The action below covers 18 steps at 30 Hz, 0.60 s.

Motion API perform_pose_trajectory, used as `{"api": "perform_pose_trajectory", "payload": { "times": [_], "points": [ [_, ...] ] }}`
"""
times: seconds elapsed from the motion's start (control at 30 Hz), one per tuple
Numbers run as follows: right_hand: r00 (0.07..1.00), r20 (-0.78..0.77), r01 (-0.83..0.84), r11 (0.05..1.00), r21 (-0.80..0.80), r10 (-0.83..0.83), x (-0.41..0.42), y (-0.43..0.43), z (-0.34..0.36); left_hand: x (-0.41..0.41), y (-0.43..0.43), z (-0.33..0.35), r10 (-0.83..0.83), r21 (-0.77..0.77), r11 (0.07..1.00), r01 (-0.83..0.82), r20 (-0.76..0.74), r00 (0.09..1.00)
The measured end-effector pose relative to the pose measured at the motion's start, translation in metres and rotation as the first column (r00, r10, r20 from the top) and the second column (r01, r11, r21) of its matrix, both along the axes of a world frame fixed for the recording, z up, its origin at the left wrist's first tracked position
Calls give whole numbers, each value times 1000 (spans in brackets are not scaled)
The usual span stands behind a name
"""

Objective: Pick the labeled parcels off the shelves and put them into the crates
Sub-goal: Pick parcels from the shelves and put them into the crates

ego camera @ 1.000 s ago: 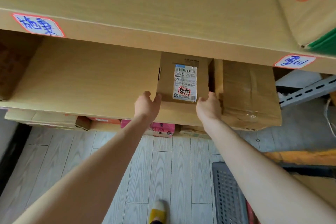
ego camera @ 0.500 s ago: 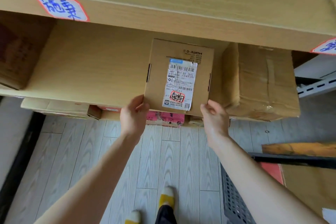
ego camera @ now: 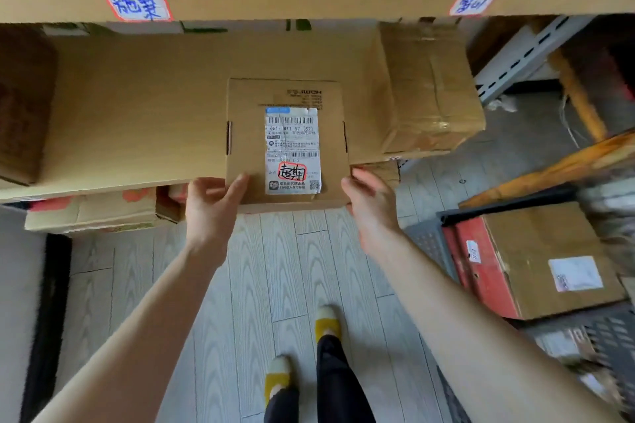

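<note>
1. The left hand (ego camera: 211,206) gripped the near left corner of the parcel (ego camera: 287,144), with its thumb on top and its fingers below.
2. The parcel lay flat on the shelf (ego camera: 130,120) with its label up and its near edge jutting past the shelf lip. Keeping it level while drawing it straight back would have been wise, so the far end did not drop when it left the board.
3. The right hand (ego camera: 371,206) held the near right corner. Blur hid how far its fingers reached beneath, so a firmer hold under that side looked worthwhile before taking the full weight.
4. A taped box (ego camera: 429,89) stood just beside the parcel on the right, and pulling without swinging rightward would have avoided dragging it along.
5. The crate (ego camera: 427,244) sat low on the right and already held a brown box (ego camera: 536,251), so the parcel probably needed setting down beside or on that.
</note>
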State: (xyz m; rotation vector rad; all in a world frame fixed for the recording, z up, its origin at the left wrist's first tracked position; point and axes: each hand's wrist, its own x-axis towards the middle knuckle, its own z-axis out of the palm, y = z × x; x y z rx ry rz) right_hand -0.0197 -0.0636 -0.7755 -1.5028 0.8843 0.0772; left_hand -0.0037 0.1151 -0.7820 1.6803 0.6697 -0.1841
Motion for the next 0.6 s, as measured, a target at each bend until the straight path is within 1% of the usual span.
{"api": "perform_pose_trajectory", "payload": {
  "times": [0.07,0.23,0.33,0.47,0.6],
  "points": [
    [999,0,52,998,41,-52,-20,-8,13,-11,-7,11,-60,15,998,60,-7,998],
    [968,-52,250,967,54,-247,-81,-40,31,-49,-48,34,-241,-73,968,240,2,971],
    [929,-46,370,926,77,-367,-124,-66,35,-70,-84,34,-361,-100,928,359,6,933],
    [856,-41,516,856,37,-515,-191,-109,36,-104,-146,25,-550,-93,832,548,-4,835],
    [763,-63,646,763,17,-644,-266,-161,32,-154,-219,20,-716,-37,698,715,-31,697]
  ]
}}
